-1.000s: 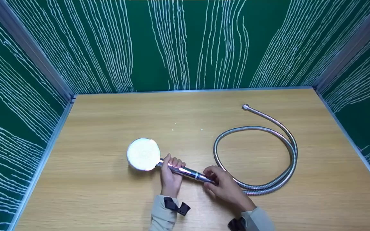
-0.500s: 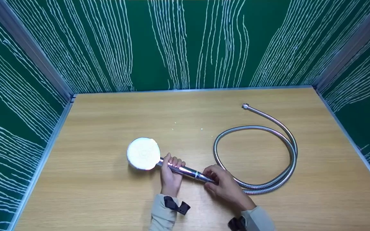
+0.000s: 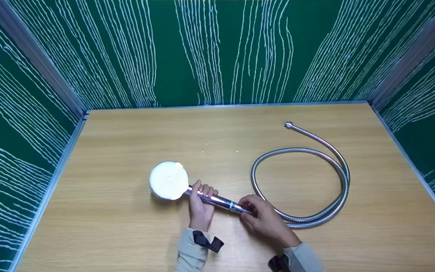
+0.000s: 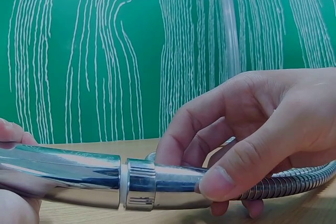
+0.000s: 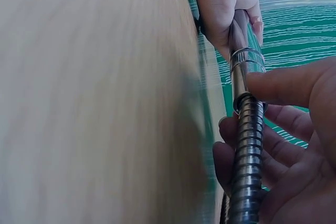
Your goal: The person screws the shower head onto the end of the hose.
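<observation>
A chrome shower head (image 3: 169,180) with a round white-looking face is held by its handle in my left hand (image 3: 201,211), fingers wrapped round it. At the handle's lower end sits the connector nut (image 4: 181,186) of a ribbed metal shower hose (image 5: 247,166). My right hand (image 3: 268,221) pinches this nut between thumb and fingers, the thumb (image 4: 218,183) lying on its near side. In the left wrist view a narrow pale ring shows between handle and nut collar. The hose runs back under my right palm, partly hidden by the fingers.
The rest of the hose lies looped on the wooden table (image 3: 119,143) at the right, its free end nut (image 3: 288,125) pointing toward the back. Green walls (image 3: 187,53) with white wavy lines enclose the back and sides. A few tiny white specks dot the table's middle.
</observation>
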Motion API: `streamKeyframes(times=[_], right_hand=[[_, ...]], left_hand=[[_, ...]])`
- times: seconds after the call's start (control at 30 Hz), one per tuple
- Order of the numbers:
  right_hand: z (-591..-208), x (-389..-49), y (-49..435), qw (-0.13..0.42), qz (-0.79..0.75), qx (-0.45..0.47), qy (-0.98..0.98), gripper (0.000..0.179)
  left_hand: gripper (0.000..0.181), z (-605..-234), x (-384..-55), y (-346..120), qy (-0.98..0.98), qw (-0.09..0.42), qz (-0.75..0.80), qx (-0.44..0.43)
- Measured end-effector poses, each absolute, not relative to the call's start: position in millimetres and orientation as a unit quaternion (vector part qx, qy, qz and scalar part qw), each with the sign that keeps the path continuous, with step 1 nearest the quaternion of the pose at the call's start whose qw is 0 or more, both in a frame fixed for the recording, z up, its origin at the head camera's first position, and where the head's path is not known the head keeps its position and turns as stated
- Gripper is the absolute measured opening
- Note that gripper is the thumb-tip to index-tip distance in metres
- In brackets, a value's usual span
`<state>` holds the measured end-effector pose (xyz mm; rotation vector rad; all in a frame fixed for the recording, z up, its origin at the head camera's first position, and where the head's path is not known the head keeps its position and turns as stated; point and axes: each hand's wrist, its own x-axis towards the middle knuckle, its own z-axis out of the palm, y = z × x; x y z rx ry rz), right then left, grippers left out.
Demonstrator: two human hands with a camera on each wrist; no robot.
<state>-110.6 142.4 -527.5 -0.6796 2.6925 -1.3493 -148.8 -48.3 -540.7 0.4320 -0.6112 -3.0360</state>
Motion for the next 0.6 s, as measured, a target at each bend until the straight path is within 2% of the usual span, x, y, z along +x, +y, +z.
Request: streamKeyframes(times=[0.6], right_hand=[[-526.3,-110.1,142.5,0.037,-0.438,-0.210,0.873,0.027]], left_hand=[[0.037,-541.4,-149.2,-48.2,-0.192,0.008,-0.971,0.141]])
